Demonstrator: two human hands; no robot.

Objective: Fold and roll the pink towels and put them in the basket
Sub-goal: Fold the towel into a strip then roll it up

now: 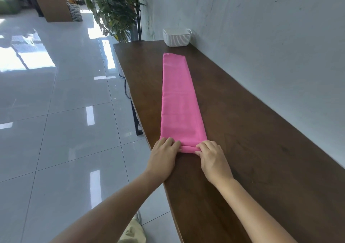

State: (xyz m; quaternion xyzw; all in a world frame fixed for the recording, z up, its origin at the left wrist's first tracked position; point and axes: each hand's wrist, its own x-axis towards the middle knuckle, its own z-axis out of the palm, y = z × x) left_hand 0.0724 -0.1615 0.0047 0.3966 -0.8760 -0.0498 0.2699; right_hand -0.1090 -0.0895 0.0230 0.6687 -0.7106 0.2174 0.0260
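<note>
A pink towel (pixel 179 97) lies folded into a long narrow strip along the dark wooden table (pixel 252 140), running away from me. Its near end is turned over into a small roll. My left hand (pixel 164 157) grips the left part of that roll, fingers curled over it. My right hand (pixel 212 157) grips the right part the same way. A white ribbed basket (pixel 177 37) stands at the far end of the table against the wall, and I see nothing in it from here.
A grey wall (pixel 261 28) runs along the table's right side. The table's left edge drops to a glossy tiled floor (pixel 56 112). A leafy plant (pixel 115 9) stands beyond the far corner. Far off, a wooden counter (pixel 52 3) holds more pink cloth.
</note>
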